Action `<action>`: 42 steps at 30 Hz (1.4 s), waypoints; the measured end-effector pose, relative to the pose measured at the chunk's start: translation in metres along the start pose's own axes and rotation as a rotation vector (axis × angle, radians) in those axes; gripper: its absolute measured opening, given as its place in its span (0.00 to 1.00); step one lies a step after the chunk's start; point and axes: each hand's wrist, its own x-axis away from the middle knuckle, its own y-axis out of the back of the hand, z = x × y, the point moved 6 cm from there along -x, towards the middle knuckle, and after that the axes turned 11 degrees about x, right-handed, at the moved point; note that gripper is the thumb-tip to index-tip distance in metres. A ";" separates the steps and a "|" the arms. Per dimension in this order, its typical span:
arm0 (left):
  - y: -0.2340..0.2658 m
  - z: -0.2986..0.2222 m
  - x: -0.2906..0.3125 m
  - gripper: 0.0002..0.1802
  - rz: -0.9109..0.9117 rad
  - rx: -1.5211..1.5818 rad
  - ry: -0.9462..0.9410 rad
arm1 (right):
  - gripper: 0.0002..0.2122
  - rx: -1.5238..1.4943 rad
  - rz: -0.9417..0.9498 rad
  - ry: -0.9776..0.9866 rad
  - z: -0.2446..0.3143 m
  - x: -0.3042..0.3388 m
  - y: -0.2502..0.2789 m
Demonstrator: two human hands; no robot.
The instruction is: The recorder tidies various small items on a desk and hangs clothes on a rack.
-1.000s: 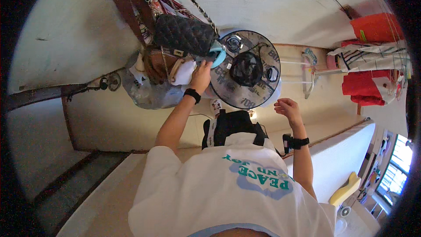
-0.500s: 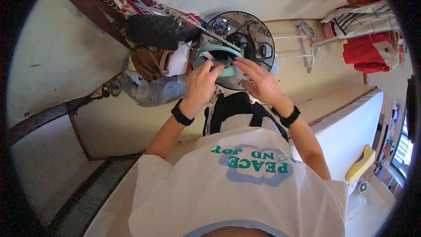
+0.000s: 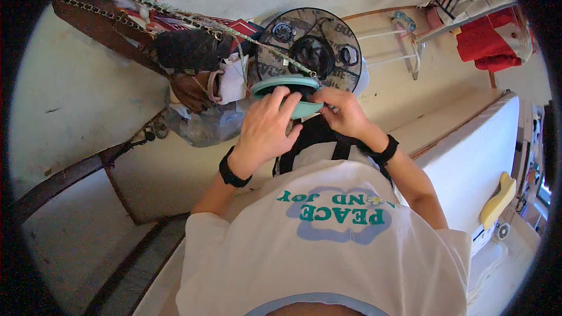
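Note:
A mint-green zip pouch (image 3: 306, 110) hangs from a patterned strap (image 3: 275, 51) and stands with its mouth agape, dark inside. My left hand (image 3: 264, 133) is at its front left, fingers apart, the fingertips reaching over the rim into the mouth. What those fingertips touch inside is hidden. At the pouch's right end, my right hand (image 3: 346, 115) pinches the edge between thumb and fingers. Black bands circle both wrists.
Behind the pouch is a round grey patterned top (image 3: 333, 32) bearing two watches and a black bundle. Bags (image 3: 190, 50) hang at left above a clear plastic bag (image 3: 205, 123). A white rack (image 3: 410, 44) stands right of the round top, and a white panel (image 3: 468, 140) nearer.
The pouch has come nearer to me, clear of most of the round top. My right hand has closed on its right end. My left fingers have spread apart over the mouth.

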 end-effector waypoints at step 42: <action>-0.035 0.059 -0.018 0.18 0.271 0.093 0.420 | 0.17 0.207 0.051 -0.115 0.012 0.017 0.058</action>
